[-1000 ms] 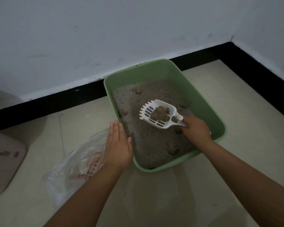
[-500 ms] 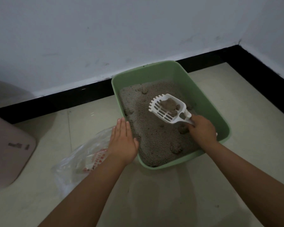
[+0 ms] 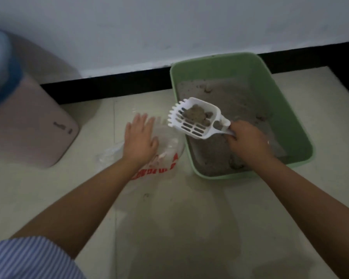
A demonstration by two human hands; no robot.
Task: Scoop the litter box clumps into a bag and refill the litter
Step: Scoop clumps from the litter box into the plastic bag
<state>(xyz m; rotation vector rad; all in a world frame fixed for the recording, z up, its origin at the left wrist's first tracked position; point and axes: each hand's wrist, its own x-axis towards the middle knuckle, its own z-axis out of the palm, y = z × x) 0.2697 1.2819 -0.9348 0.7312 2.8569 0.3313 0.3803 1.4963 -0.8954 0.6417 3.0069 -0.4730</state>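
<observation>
I am gripping the stiff, light white litter scoop by its handle in my right hand, carrying crumbly clumps level, while my left hand, fingers spread, is reaching over the flimsy, slippery plastic bag.

Left hand flat, palm down, fingers straight and spread a little, pointing away from body. Left arm bare, reaching forward from lower left; striped sleeve at bottom left corner. Right hand curled into fist around white scoop handle, knuckles up, thumb side toward left hand. Right arm bare, coming in from lower right, wrist straight. Hands apart, right one a bit farther forward.
</observation>
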